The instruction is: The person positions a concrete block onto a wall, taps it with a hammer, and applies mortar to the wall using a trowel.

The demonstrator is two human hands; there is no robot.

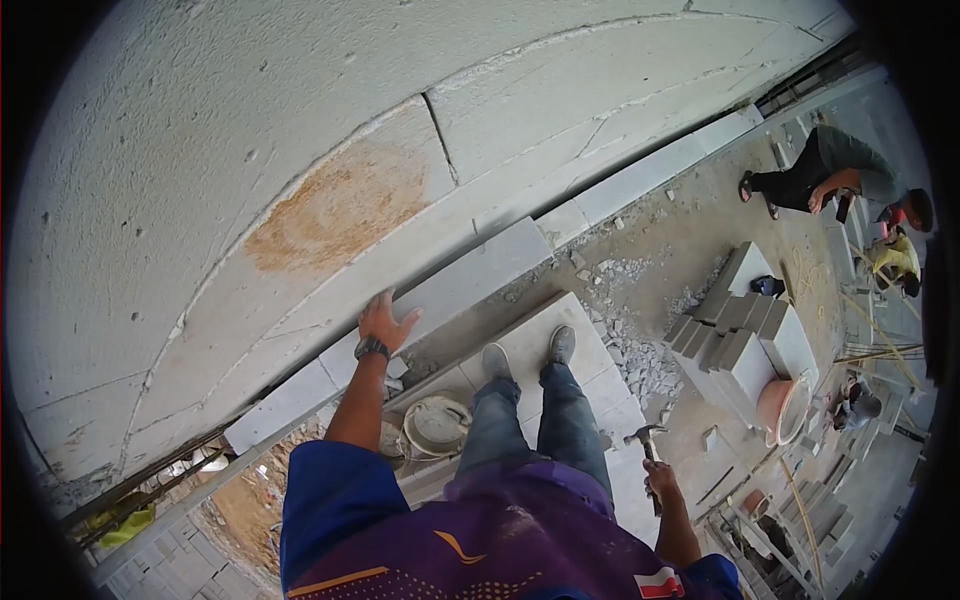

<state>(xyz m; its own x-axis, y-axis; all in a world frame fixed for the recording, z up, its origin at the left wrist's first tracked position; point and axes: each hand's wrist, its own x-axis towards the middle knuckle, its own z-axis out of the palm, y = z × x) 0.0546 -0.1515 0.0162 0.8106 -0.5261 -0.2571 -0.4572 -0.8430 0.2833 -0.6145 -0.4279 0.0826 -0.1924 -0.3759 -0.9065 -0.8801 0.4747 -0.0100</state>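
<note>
My L grip (387, 324) is up at the wall (560, 100), fingers spread over the block row (482, 268) that runs along the wall's foot; can't tell if the fingertips press on the wall itself or only the blocks. Watch (372, 347) on that wrist, a bit farther off the wall than the hand. R grip (661, 480) is wrapped tight round the handle of the hammer (646, 434), well away from the wall, w/ the head poking out of my fist on the wall side. The wall's pale, w/ cracks & joints, plus a brown stain (340, 212) on its face. I'm on a platform (600, 390) set off a little from the wall, both shoes (562, 345) pointing twd it. Bucket (436, 400) w/ grey stuff inside is to my L, farther from the wall than my L grip. Rubble (640, 350) lies to my R, out past the block row as seen from the wall. Farther off the wall, a stack (745, 365) of blocks, then a pinkish tub (771, 404). Co-workers well away from the wall: one in dark trousers (800, 178) leaning fwd, one in a yellow top (898, 262), another (858, 405) small & unclear.
</note>
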